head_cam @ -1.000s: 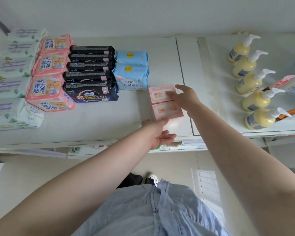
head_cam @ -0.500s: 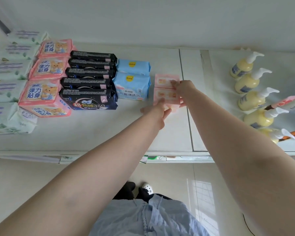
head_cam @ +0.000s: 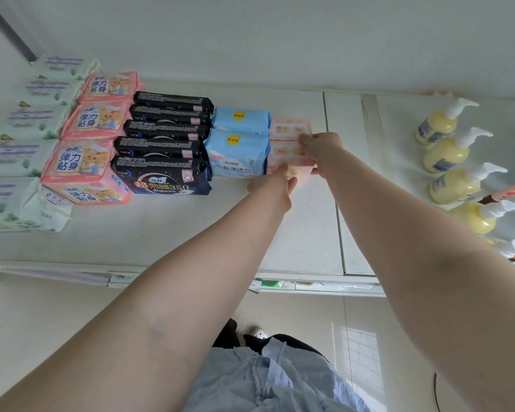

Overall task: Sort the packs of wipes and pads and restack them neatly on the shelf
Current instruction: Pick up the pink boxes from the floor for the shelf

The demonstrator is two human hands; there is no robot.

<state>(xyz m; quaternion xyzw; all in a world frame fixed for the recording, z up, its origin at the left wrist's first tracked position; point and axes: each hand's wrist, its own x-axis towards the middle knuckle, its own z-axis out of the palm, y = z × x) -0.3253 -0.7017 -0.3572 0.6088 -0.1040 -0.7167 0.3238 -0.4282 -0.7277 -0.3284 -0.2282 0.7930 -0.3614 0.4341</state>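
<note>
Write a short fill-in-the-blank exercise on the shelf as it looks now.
1. Both hands, left hand and right hand, touch the small pale ____ packs.
2. Those packs sit directly right of the two light ____ soft packs.
3. The row of glossy black packs numbers ____.
4. The pale yellow pump bottles stand at the shelf's ____ end.

Missing words: pink; blue; five; right

Soft, even daylight; wide-angle bending blurs the edges.
</note>
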